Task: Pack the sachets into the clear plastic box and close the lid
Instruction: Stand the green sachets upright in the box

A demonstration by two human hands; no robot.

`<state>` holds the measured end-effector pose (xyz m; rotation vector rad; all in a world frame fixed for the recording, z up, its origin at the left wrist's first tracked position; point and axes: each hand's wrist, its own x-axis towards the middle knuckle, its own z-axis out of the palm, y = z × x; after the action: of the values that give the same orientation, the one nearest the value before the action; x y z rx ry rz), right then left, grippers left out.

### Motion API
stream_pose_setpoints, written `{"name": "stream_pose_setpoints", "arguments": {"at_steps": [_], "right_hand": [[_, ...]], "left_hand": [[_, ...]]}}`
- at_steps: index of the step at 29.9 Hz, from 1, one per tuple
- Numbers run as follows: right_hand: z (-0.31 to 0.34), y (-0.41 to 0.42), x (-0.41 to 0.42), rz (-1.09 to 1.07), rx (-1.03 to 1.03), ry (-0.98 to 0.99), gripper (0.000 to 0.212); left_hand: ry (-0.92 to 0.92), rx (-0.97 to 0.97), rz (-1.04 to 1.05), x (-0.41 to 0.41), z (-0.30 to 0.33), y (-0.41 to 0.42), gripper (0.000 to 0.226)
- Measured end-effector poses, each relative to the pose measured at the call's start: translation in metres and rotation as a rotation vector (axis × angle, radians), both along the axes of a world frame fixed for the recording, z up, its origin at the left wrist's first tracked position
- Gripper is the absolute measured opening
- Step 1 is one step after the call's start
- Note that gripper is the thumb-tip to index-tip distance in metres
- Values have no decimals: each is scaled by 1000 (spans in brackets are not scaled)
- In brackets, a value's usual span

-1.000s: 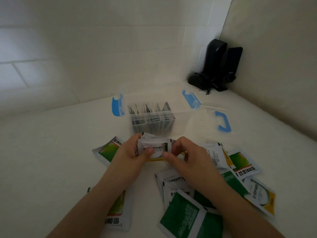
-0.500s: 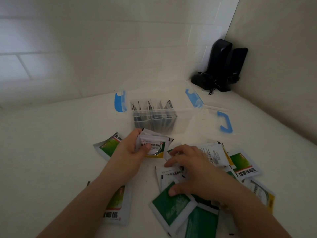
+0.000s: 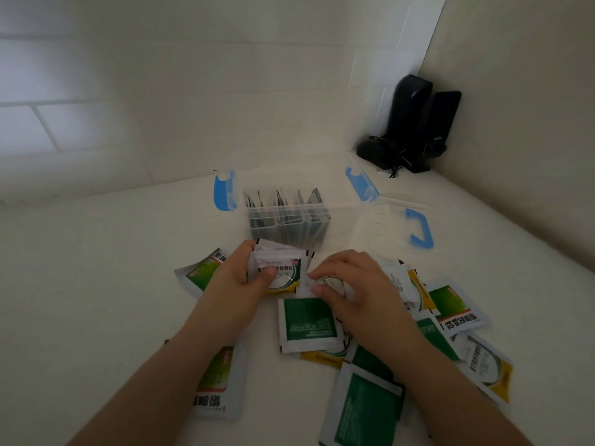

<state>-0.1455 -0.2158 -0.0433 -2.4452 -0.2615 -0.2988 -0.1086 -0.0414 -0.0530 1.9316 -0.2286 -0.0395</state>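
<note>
1. At the left, a green-and-white sachet (image 3: 201,273) lies flat on the pale surface (image 3: 96,300), partly under the left wrist; another sachet (image 3: 215,386) lies nearer, under the left forearm.
2. The left hand (image 3: 240,278) grips a small stack of sachets (image 3: 278,268), thumb pressed on the front one, just near of the box.
3. The clear plastic box (image 3: 289,220) stands open at centre, far of the hands, with sachets upright in its compartments and blue latches on both ends.
4. The right hand (image 3: 351,284) has its fingers curled, pinching a sachet (image 3: 328,283) beside the stack.
5. Loose sachets (image 3: 450,307) lie scattered under and right of the right arm.
6. The lid (image 3: 392,223), with a blue handle (image 3: 420,228), lies open to the box's right.
7. A black device (image 3: 409,123) stands in the far right corner.
</note>
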Motion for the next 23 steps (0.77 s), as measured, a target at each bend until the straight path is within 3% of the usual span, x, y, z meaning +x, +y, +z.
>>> {"name": "stream_pose_setpoints", "arguments": {"at_steps": [2,4,6,10,14,17,19,21,23], "right_hand": [[7,0,-4,64,-25,29,29],[7,1,-7,152,-209,151,56],[5,2,-7,197,-288,226,68],[1,6,-3,126,-161,159,56],[4,2,-4,20,73,137,19],[9,-2,-4,-30,299,5,26],[10,-4,-5,-17,440,-143,18],[7,-4,-4,-2,410,-254,21],[-2,-2,-2,4,245,-291,25]], "left_hand": [[2,-14,8,1,0,0,15],[10,-33,15,1,0,0,16],[15,-49,26,1,0,-1,17],[27,-93,50,2,-1,0,16],[78,-171,26,3,-1,-1,17],[98,-196,-5,2,0,-1,15],[134,-226,-28,2,1,-1,16],[178,-259,-45,2,1,-1,16],[228,-302,-50,1,1,-3,16]]}}
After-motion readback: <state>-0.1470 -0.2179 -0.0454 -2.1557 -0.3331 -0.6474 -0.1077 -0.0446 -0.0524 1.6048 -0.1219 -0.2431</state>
